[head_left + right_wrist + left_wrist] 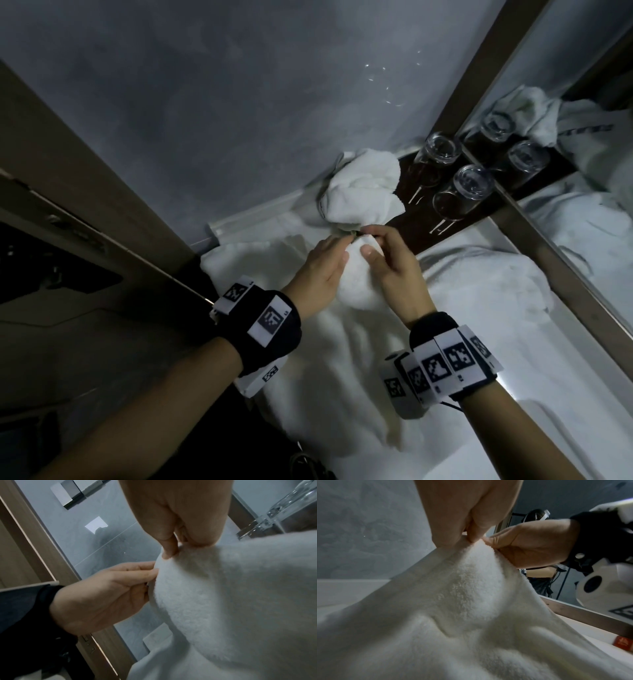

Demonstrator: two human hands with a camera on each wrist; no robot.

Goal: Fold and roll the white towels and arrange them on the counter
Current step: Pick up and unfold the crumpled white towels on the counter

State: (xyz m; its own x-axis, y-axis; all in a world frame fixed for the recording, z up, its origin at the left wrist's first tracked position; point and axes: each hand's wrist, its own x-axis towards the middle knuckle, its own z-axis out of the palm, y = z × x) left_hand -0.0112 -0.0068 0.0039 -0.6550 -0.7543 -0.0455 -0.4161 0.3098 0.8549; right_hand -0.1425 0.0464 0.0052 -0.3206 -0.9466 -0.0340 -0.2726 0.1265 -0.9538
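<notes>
Towel (352, 274) was lifted off the desk (496, 325) at centre, both grips pinching its top edge, left hand (318, 270) and right hand (394, 270) close together, likely to find a corner. Second towel (363, 185) sat bunched at 12 o'clock.

The room is dim, with a cool grey cast over all three views. The white towel (352, 284) between the hands is the brightest area and nearly washes out, losing its weave in the head view. Beyond the right hand (390, 270), glints sit on the glasses (462, 192) and faint specks of glare on the wall. The area left of the left hand (318, 270) sinks into near-black shadow. Straight edges bow toward the frame borders. Both wrist views are soft, with the nearest fingers blurred.
</notes>
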